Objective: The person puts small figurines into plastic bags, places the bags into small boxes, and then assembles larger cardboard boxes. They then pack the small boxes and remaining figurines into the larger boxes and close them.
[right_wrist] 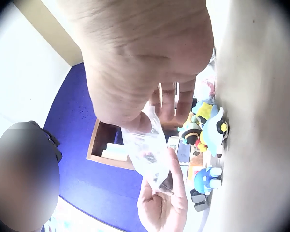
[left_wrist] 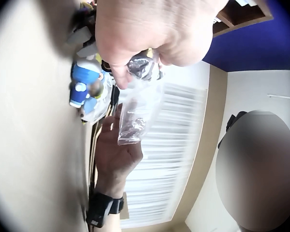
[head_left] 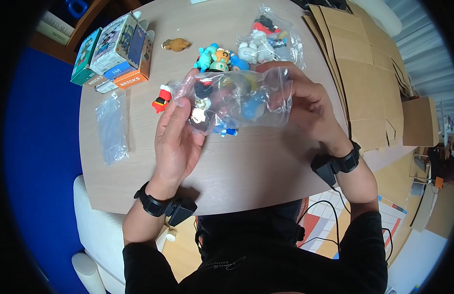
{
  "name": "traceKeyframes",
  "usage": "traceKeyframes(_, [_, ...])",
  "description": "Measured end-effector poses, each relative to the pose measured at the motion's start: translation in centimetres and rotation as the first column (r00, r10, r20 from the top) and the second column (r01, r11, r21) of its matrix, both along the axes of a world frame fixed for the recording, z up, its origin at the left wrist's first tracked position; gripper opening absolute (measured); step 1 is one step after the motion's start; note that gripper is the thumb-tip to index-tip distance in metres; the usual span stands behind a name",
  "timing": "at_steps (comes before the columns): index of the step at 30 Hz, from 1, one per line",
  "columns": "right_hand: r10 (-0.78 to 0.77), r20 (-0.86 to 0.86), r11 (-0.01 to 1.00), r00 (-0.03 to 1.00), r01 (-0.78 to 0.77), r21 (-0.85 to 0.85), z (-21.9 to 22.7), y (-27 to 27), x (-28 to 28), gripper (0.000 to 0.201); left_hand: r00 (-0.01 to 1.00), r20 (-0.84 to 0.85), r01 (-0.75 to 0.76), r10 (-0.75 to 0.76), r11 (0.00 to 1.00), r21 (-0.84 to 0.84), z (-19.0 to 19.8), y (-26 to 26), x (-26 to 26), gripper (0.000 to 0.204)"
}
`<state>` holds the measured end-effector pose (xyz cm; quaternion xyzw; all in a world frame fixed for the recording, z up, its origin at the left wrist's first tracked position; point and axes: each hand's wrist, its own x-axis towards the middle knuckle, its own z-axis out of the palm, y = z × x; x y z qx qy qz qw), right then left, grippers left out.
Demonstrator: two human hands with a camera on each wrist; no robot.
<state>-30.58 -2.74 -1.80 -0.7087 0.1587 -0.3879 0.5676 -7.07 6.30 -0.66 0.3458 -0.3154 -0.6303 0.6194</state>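
Above the table, both hands stretch a clear plastic bag [head_left: 227, 110] between them. Inside its left end lies a small figurine [head_left: 201, 105] with dark hair and a pale face. My left hand [head_left: 172, 134] holds that end, thumb in front, with the figurine against the fingers. At the other end, my right hand [head_left: 312, 105] pinches the bag's edge, its thumb and fingers also seen in the right wrist view. Behind the bag, a cluster of toy figures [head_left: 203, 58] stands on the table, partly hidden. A blue-and-white figure [left_wrist: 82, 82] shows beside the left hand in the left wrist view.
A flat clear bag [head_left: 112, 130] lies at left, near a red figure [head_left: 161, 99]. Toy boxes [head_left: 114, 51] stack at the back left; a brown figure [head_left: 176, 44] lies beside them. A filled bag [head_left: 261, 44] lies at the back, with folded cardboard [head_left: 359, 73] along the right.
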Motion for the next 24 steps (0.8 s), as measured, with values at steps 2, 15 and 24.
traceKeyframes(2, [-0.044,-0.042,0.998,0.998,0.042,-0.043,-0.7,0.4,0.4,0.03,0.998,0.059,0.011,-0.009,0.999,-0.03,0.0,0.1,0.1,0.058])
traceKeyframes(15, [-0.071,-0.135,0.99,0.988,0.054,-0.127,0.4,1.0,1.0,0.049,0.951,0.291,0.148,-0.104,0.98,-0.134,0.7,0.5,0.2,0.06])
traceKeyframes(24, [-0.031,-0.315,0.96,0.949,-0.059,-0.272,-0.3,0.4,0.3,0.044,0.974,0.099,0.209,-0.202,0.975,-0.07,0.1,0.5,-0.3,0.052])
